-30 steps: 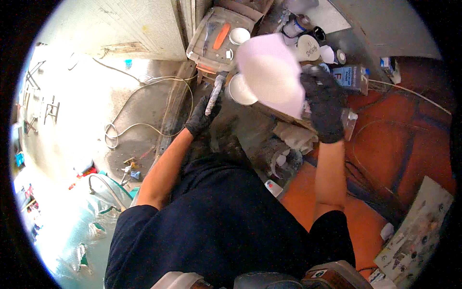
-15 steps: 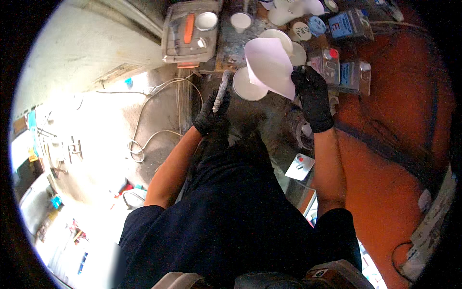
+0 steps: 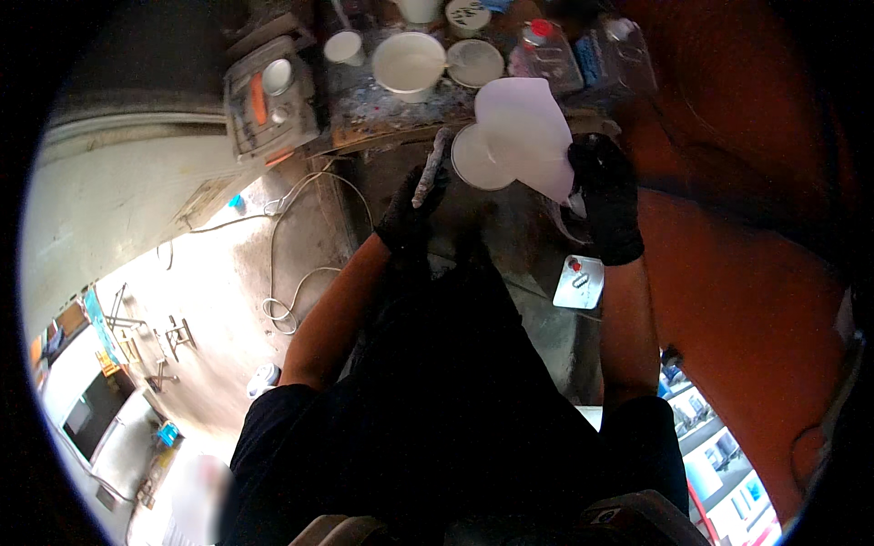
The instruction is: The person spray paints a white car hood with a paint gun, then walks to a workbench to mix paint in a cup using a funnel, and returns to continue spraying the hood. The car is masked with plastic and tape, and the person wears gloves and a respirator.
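Note:
My left hand (image 3: 414, 211), in a dark glove, is closed around a rod-like stick (image 3: 431, 169) crusted grey-white. Just right of it is a round white container (image 3: 477, 160), its far side behind the sheet; I cannot tell whether my left fingers also support it. My right hand (image 3: 604, 196), gloved in black, grips the edge of a curled, pale lilac paper sheet (image 3: 526, 132). That sheet is tilted above the container and overlaps its rim.
The stained workbench (image 3: 364, 127) ahead bears a white tub (image 3: 410, 65), a white cup (image 3: 344, 47), a round lid (image 3: 475, 63) and a red-capped clear jug (image 3: 546, 56). At left is a grey case (image 3: 238, 118). A pale cable (image 3: 273, 259) loops over the floor.
My view has turned, so the bench items sit higher and further left. The sheet has shifted slightly and tilted, still in my right hand. My left hand keeps its grip on the stick.

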`<state>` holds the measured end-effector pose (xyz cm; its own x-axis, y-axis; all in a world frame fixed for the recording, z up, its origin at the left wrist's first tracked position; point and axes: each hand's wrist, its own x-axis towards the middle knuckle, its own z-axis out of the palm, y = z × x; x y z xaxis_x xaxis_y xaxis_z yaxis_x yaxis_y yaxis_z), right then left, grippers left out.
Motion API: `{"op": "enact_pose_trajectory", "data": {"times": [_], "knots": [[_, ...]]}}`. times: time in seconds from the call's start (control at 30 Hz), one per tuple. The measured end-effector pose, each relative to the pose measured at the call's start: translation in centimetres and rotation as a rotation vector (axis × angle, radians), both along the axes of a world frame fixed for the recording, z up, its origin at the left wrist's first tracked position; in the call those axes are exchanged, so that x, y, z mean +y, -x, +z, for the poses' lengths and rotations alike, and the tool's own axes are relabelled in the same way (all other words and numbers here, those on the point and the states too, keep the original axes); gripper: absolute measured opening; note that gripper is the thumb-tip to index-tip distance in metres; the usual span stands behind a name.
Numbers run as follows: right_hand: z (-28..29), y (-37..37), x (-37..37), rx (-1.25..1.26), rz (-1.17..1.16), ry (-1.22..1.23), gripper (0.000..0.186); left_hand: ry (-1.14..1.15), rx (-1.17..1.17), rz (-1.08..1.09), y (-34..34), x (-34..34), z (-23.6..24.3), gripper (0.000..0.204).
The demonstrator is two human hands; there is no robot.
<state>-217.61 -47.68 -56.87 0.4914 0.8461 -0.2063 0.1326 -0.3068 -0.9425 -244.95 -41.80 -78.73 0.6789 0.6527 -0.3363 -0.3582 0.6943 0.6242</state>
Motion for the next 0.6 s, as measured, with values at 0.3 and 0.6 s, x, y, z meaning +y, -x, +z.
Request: {"op": "enact_pose_trajectory", "data": {"times": [0.3, 0.6], "knots": [[-2.9, -10.3, -9.3, -0.642, 0.213, 0.158, 0.041, 0.401, -0.107, -0.020, -10.9, -3.0, -3.4, 0.043], [0.2, -13.3, -14.1, -0.030, -0.146, 0.083, 0.033, 0.115, -0.044, -0.274, -14.6, -4.3, -2.9, 0.051]]}}
